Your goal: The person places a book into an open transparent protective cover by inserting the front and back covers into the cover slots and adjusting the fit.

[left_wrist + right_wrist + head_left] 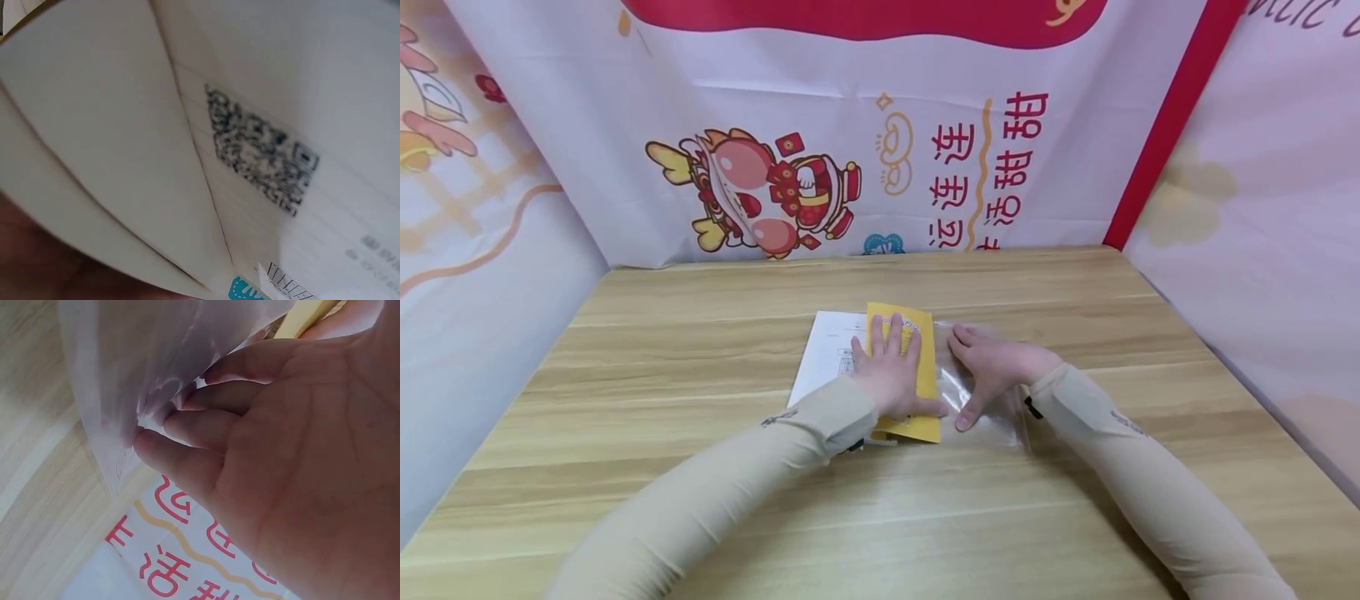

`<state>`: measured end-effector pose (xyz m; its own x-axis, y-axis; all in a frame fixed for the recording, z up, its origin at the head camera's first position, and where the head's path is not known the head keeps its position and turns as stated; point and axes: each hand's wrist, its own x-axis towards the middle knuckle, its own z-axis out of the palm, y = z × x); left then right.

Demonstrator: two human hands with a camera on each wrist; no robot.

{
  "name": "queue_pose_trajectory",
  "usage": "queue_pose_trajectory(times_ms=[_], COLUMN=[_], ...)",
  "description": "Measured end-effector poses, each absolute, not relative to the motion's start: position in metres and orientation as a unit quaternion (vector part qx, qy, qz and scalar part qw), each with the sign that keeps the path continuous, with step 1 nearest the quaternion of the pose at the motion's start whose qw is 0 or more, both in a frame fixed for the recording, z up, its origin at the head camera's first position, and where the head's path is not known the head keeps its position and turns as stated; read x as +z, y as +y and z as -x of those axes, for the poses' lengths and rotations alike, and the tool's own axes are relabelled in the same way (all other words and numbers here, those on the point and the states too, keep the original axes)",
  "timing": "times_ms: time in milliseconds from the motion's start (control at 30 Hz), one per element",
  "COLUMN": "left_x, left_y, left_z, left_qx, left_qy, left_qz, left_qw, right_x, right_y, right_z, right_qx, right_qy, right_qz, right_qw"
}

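Observation:
A booklet with a yellow cover (927, 379) lies in the middle of the table, next to a printed white page (820, 350) on its left. My left hand (891, 375) rests on the yellow cover with its fingers spread. In the left wrist view, curved white pages (106, 112) stand close to the camera beside a page bearing a QR code (262, 150). A clear plastic sleeve (1000, 421) extends from the booklet's right side. My right hand (992, 367) touches this sleeve, its fingers fairly straight; in the right wrist view the fingertips meet the plastic (106, 381).
The wood-grain table (662, 500) spreads around the booklet on every side. A printed white cloth (820, 100) hangs along the back edge, and more printed cloth hangs at both sides.

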<state>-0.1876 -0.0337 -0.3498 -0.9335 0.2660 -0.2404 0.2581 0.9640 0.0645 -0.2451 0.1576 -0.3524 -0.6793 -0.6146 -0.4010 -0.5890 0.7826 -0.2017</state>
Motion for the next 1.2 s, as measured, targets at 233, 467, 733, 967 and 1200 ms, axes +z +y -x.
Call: queue_pose_trajectory(times_ms=[233, 467, 733, 967, 1200], left_x=[-0.355, -0.353, -0.344, -0.347, -0.354], left_y=[-0.026, -0.027, -0.056, -0.067, -0.066], left_z=[0.189, 0.191, 0.204, 0.210, 0.210], left_qx=[0.020, 0.028, -0.010, -0.032, -0.031], left_qy=[0.989, 0.982, 0.943, 0.931, 0.936], left_qz=[-0.102, -0.148, -0.294, -0.337, -0.331], left_qw=[0.109, 0.112, 0.157, 0.135, 0.119], right_x=[-0.353, -0.351, -0.351, -0.350, -0.352], right_y=[0.159, 0.159, 0.158, 0.157, 0.158], right_z=[0.244, 0.244, 0.243, 0.244, 0.245], right_qx=[-0.029, -0.031, -0.044, -0.042, -0.031], right_qy=[0.914, 0.914, 0.914, 0.915, 0.915], right_qz=[0.329, 0.327, 0.322, 0.316, 0.323], right_qw=[0.236, 0.237, 0.243, 0.247, 0.240])
